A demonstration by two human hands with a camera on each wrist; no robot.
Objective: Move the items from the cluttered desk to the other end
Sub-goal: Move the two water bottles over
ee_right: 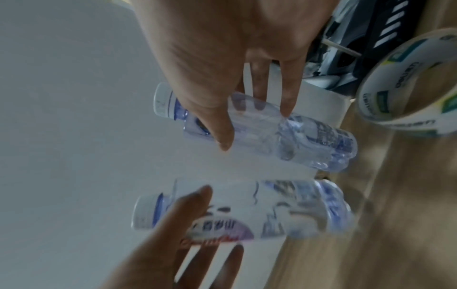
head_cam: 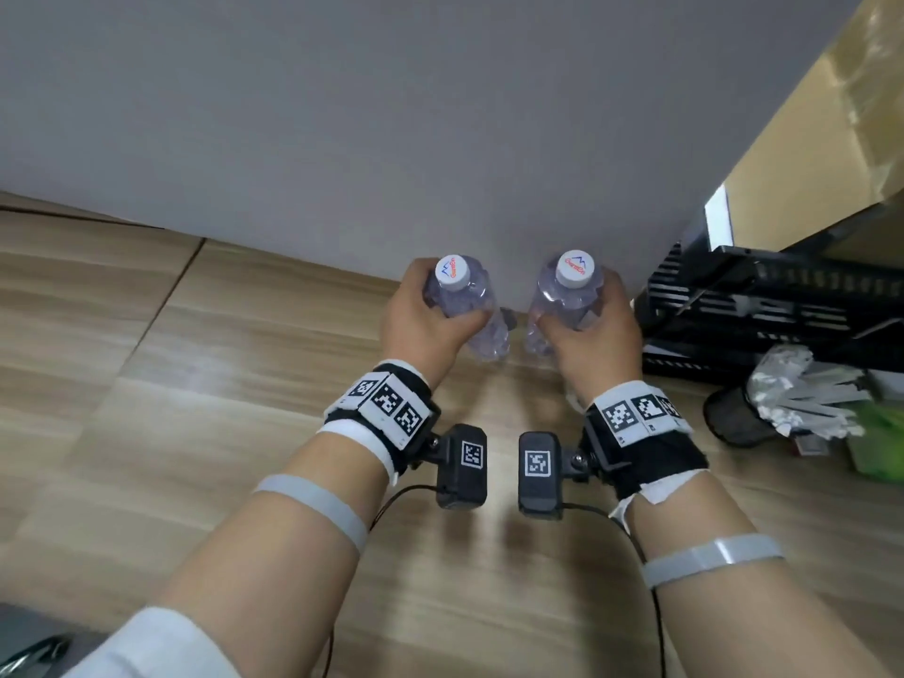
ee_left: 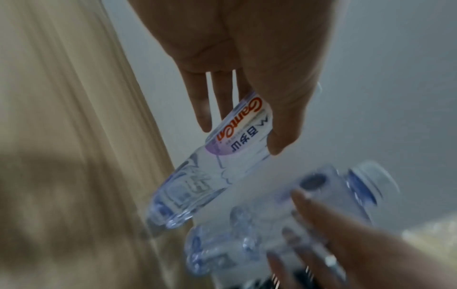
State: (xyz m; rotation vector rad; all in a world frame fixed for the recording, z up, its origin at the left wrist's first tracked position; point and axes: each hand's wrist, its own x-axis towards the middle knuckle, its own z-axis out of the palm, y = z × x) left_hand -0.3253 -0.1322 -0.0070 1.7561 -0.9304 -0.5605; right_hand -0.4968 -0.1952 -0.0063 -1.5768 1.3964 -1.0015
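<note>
Two clear plastic bottles with a bluish tint, the left bottle (head_cam: pixel 462 305) and the right bottle (head_cam: pixel 562 303), carry white caps printed with a blue peak mark and orange-red lettering; the left one's white label (ee_left: pixel 243 129) shows orange-red script, dark characters and a lilac patch. They sit against a plain pale grey wall (head_cam: pixel 391 115) above a desk (head_cam: pixel 195 359) of light wood grain in beige bands. Black-and-white square-patterned markers cover the wristbands (head_cam: pixel 386 401), beside a black slotted rack (head_cam: pixel 763 305) and a white tape roll (ee_right: pixel 405 86) printed in green, yellow and dark text.
</note>
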